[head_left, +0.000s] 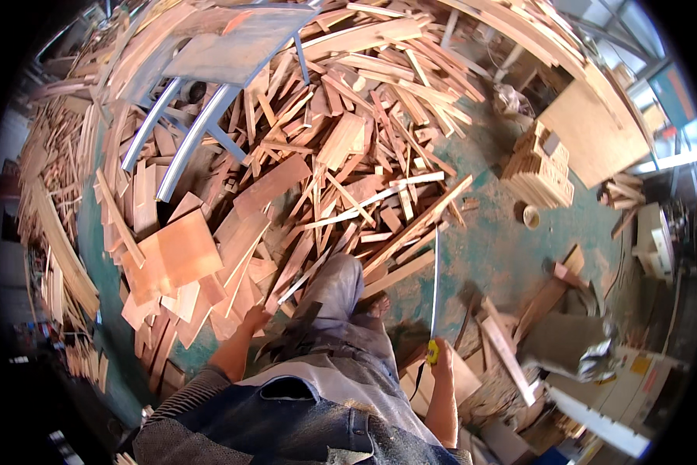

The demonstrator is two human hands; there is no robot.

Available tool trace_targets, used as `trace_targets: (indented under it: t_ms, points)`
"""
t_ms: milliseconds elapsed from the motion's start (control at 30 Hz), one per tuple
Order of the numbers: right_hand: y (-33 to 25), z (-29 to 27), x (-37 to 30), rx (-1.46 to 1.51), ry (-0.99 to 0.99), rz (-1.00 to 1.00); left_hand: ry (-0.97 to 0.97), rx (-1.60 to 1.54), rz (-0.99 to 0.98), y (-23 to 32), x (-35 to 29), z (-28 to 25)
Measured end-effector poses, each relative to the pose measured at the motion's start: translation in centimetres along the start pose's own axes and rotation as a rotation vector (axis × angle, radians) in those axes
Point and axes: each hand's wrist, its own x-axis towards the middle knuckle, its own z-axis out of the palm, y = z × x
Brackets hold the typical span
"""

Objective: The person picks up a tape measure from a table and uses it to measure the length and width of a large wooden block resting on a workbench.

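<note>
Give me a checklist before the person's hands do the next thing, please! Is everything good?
1. Right hand has a grip on the yellow tape measure: ok.
2. Tape blade is pulled out and looks straight: ok.
3. Blade's far end is hooked on something: cannot tell; it reaches close to a long wooden strip, but the tip is too small to see.
4. Left hand has a firm hold on wood: cannot tell; it is down by the scraps, fingers unclear.
5. Wood scrap pile is tidy: not ok; pieces lie jumbled at many angles.
</note>
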Motion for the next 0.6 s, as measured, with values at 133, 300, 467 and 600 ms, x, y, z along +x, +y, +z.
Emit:
trace_targets:
  t_ms: [133,300,467,600]
  points:
    - [-4.9,-0.5,4.1,-0.243,0.248,0.180,-0.054,-0.755,-0.342,4.5,0.3,2.1]
    - [-11.5,3.2,11.5,-0.202,0.256,0.257,-0.100,-0.810,-0.345,9.7,6.4,5.2]
    - [-21.6,11.1,17.6,-0.429,0.206,0.164,0.011,-0.352,-0.217,14.2,22.1,1.5]
    - [-32.3,17.7,20.8,-1.025,0.095,0.048,0.357,-0.422,0.053,23.2,33.6,-12.0]
